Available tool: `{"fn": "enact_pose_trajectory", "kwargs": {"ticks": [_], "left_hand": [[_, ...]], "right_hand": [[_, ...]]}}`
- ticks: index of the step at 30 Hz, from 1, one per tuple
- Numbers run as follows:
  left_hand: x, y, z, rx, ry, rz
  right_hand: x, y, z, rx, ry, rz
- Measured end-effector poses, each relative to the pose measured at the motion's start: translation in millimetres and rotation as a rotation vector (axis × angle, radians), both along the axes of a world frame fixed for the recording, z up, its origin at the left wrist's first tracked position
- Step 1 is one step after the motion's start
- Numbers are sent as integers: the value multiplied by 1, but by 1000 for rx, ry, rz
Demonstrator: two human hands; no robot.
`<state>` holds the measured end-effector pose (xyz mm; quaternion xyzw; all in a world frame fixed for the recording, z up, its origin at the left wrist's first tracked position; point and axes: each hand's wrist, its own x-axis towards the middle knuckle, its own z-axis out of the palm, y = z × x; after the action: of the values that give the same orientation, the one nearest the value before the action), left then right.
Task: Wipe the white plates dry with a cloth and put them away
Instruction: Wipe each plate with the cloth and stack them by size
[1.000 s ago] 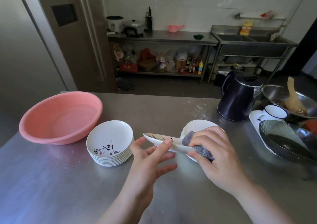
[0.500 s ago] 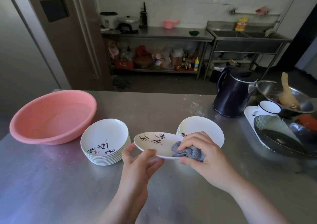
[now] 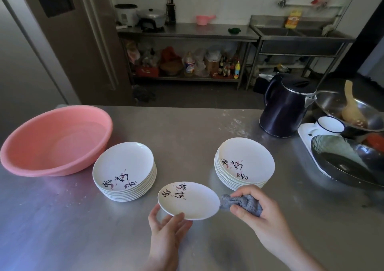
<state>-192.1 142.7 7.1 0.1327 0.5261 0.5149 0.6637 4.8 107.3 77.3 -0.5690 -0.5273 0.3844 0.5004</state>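
A white plate (image 3: 190, 201) with black writing is held face up above the steel table (image 3: 187, 129). My left hand (image 3: 166, 231) holds it from below, thumb on the near rim. My right hand (image 3: 259, 214) grips a bunched grey cloth (image 3: 242, 202), whose tip touches the plate's right rim. A stack of several white plates (image 3: 124, 171) stands to the left. A second stack of several plates (image 3: 245, 162) stands to the right, just beyond my right hand.
A pink plastic basin (image 3: 54, 139) sits at the table's left. A dark kettle (image 3: 284, 106), a white cup (image 3: 330, 125), a steel bowl with a wooden spoon (image 3: 353, 110) and a dark pan (image 3: 349, 166) crowd the right side. Shelves and a sink stand behind.
The plate has been turned from tilted on edge to flat and face up. The cloth has slid off the plate's inside to its right rim, uncovering the right stack.
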Motion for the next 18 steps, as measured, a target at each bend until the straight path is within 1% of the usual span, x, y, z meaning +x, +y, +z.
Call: {"fn": "enact_pose_trajectory", "kwargs": {"ticks": [10, 15, 18], "left_hand": [[27, 44, -34, 0, 55, -70], [27, 57, -49, -15, 231, -147], [25, 60, -54, 11, 348, -202]], "right_hand": [[2, 10, -16, -57, 41, -25], [-2, 15, -20, -81, 56, -34], [-2, 18, -23, -86, 68, -31]]}}
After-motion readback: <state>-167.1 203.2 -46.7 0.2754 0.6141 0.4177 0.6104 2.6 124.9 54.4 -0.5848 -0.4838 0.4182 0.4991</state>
